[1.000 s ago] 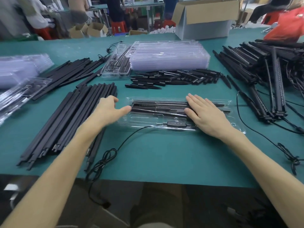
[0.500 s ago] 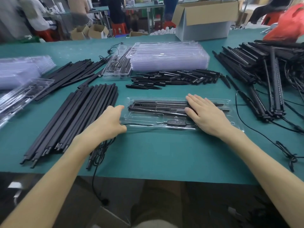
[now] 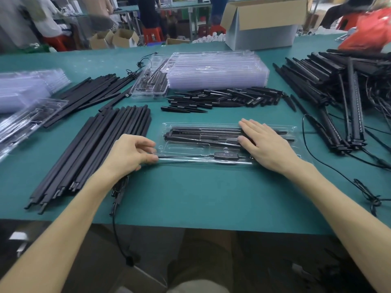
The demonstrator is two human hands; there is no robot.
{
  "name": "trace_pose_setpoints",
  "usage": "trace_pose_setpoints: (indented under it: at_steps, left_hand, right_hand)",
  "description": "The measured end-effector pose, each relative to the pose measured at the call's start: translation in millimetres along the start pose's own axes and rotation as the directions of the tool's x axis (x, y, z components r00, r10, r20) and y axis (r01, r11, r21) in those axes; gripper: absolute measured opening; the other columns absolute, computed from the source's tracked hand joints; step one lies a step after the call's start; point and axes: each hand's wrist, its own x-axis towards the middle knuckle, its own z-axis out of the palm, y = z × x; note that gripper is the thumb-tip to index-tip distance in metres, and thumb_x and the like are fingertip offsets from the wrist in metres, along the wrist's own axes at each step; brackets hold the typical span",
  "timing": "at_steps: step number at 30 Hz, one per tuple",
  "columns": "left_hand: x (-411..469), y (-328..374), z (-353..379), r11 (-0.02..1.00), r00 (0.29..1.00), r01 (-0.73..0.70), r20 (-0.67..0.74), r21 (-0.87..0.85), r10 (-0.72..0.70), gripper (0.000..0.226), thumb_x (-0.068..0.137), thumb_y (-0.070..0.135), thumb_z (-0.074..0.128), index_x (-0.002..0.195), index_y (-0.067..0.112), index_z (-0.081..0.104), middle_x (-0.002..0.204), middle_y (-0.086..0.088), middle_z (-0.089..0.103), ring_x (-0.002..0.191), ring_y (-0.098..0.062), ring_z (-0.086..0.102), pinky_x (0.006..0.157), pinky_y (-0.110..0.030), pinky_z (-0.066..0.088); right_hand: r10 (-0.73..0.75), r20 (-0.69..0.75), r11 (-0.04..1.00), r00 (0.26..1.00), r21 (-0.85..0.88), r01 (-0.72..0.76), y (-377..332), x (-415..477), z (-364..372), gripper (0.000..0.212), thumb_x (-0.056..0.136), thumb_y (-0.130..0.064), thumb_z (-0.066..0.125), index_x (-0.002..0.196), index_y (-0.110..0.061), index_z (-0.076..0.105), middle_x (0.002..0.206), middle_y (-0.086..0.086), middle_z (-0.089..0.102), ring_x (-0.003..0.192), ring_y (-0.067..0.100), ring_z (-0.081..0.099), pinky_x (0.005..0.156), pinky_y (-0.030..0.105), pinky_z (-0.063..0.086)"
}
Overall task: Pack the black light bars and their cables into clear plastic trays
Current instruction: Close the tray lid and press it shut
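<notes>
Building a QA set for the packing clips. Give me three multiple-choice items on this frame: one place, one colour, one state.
1. Where is the stack of empty trays?
A. At the near edge.
B. Beyond the tray being filled.
C. On the floor.

2. What colour is the table?
A. Red.
B. White.
C. Green.

3. How is the right hand?
A. Flat on the tray.
B. Clenched in a fist.
C. Lifted in the air.

Key:
1 B, the stack sits farther from the camera than the tray.
2 C, bare green surface shows all round.
3 A, its straight fingers lie on the tray, while the left hand pinches the cable.
</notes>
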Motion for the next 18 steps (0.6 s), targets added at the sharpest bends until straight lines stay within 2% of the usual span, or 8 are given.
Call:
trace_pose_setpoints:
  at_steps: [3,5,7,8,10,15,18]
  left_hand:
    - [0.3,2.3,-9.7,0.999,0.995,-0.054,0.089,0.004,0.053,0.038,0.080,-0.008,0.077,0.116,0.002,0.068,0.100,-0.013,0.076,0.074,-0.015,0.071,0.039,-0.019,0.043]
    - [2.8,4.6,-18.8,0.993,0.982,-0.093,0.172,0.077,0.079,0.039,0.084,-0.009,0.073,0.120,0.002,0.066,0.102,-0.011,0.075,0.079,-0.013,0.070,0.046,-0.020,0.049]
    - [6.8,8.0,-25.7,0.967,0.966,-0.155,0.234,0.204,0.106,0.041,0.085,-0.012,0.070,0.121,0.006,0.067,0.100,-0.001,0.077,0.087,-0.012,0.070,0.067,-0.021,0.057]
    - [8.9,10.3,-28.0,0.951,0.964,-0.182,0.236,0.251,0.123,0.041,0.084,-0.014,0.069,0.120,0.007,0.069,0.098,0.001,0.077,0.092,-0.012,0.071,0.081,-0.018,0.056]
    - [11.1,13.2,-28.3,0.933,0.968,-0.217,0.189,0.286,0.166,0.039,0.082,-0.016,0.069,0.113,0.007,0.073,0.094,-0.001,0.077,0.094,-0.013,0.071,0.091,-0.013,0.051]
    - [18.6,11.2,-9.5,0.923,0.973,-0.220,0.012,0.317,0.228,0.033,0.082,-0.012,0.071,0.105,0.011,0.077,0.088,0.005,0.076,0.092,-0.024,0.069,0.095,-0.034,0.054]
    - [25.6,12.1,-7.4,0.924,0.982,-0.184,0.013,0.335,0.190,0.038,0.083,-0.011,0.070,0.113,0.012,0.074,0.090,0.010,0.075,0.082,-0.020,0.063,0.076,-0.030,0.055]
  right_hand:
    - [-0.003,-0.004,1.000,1.000,-0.005,0.003,0.1,0.1,0.0,0.058,0.106,-0.048,0.026,0.159,-0.023,0.022,0.166,-0.011,0.017,0.153,0.006,0.010,0.125,0.031,0.006]
    - [-0.003,-0.007,1.000,1.000,-0.004,0.003,-0.2,0.3,-0.1,0.058,0.106,-0.047,0.026,0.159,-0.023,0.022,0.166,-0.010,0.017,0.153,0.007,0.011,0.125,0.030,0.005]
    - [-0.001,-0.009,1.000,1.000,-0.005,0.001,-0.3,0.1,0.2,0.058,0.107,-0.047,0.026,0.159,-0.023,0.023,0.166,-0.010,0.018,0.153,0.007,0.011,0.125,0.030,0.005]
    - [-0.001,-0.010,1.000,1.000,-0.006,0.001,-0.2,-0.1,0.4,0.058,0.107,-0.047,0.026,0.159,-0.023,0.023,0.166,-0.010,0.018,0.153,0.007,0.011,0.125,0.030,0.005]
    - [-0.001,-0.012,1.000,1.000,-0.007,0.001,-0.3,-0.2,0.5,0.058,0.106,-0.047,0.026,0.159,-0.023,0.023,0.165,-0.010,0.018,0.153,0.007,0.011,0.125,0.031,0.006]
    - [-0.007,-0.016,1.000,1.000,-0.013,0.006,0.3,-0.5,0.6,0.058,0.106,-0.046,0.026,0.159,-0.023,0.023,0.166,-0.010,0.018,0.153,0.008,0.011,0.125,0.031,0.005]
    - [-0.009,-0.018,1.000,1.000,-0.018,0.009,0.0,-1.1,1.2,0.058,0.107,-0.046,0.025,0.159,-0.023,0.022,0.166,-0.010,0.018,0.153,0.008,0.011,0.125,0.031,0.005]
